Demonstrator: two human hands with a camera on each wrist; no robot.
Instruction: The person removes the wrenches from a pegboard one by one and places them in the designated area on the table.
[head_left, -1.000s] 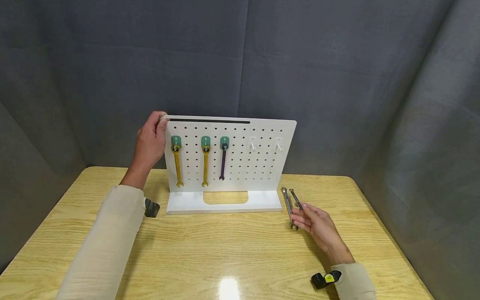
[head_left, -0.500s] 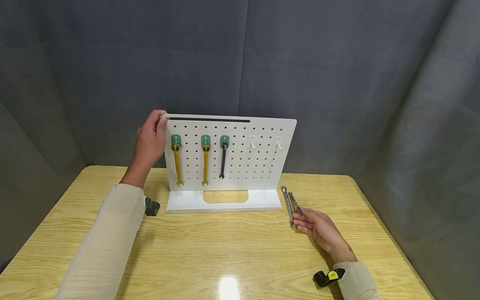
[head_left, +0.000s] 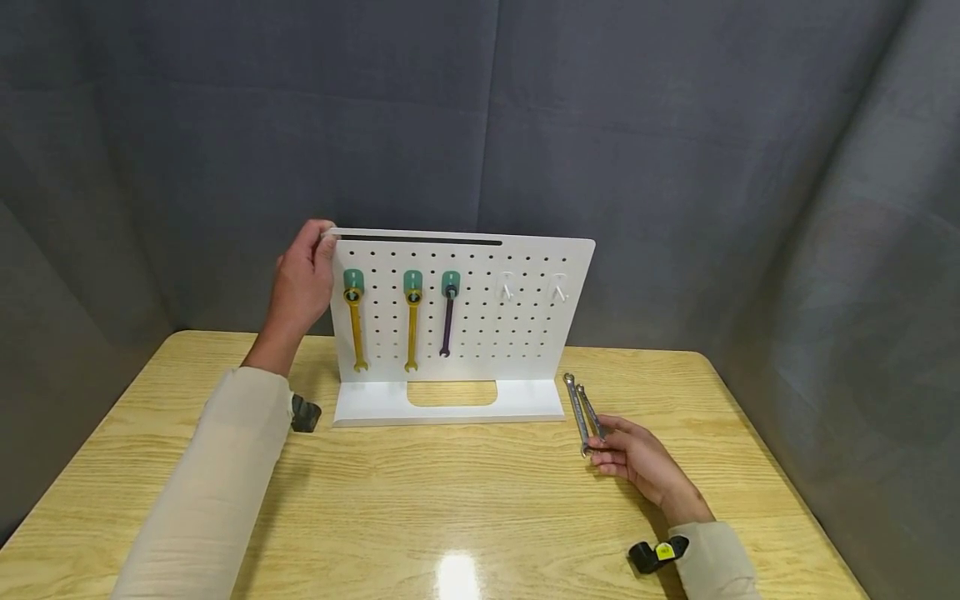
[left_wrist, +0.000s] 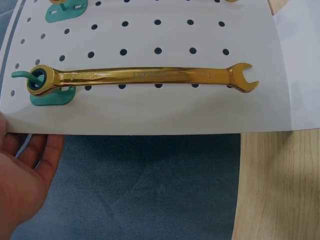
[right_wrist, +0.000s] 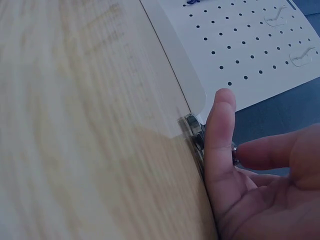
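My left hand (head_left: 302, 283) grips the upper left corner of a white pegboard (head_left: 495, 367). Two gold ratchet wrenches, the left one (head_left: 356, 333) and its neighbour (head_left: 412, 333), hang on green hooks with a purple wrench (head_left: 447, 325) beside them. In the left wrist view, one gold wrench (left_wrist: 145, 75) hangs by its ring end. Right of the board, my right hand (head_left: 648, 467) pinches the lower end of a small silver wrench (head_left: 589, 408) between thumb and fingers, partly hiding it. A longer silver wrench (head_left: 577, 412) lies just left of it on the table.
Two clear hooks, one (head_left: 507, 290) and another (head_left: 558, 291), sit bare at the board's right. The board's white foot (head_left: 525, 404) rests on the wooden table (head_left: 360, 517). A dark grey curtain (head_left: 637, 167) surrounds the back and sides.
My right hand has shifted slightly toward me, and the small wrench's near end has moved with its fingers. The left hand keeps its place on the board.
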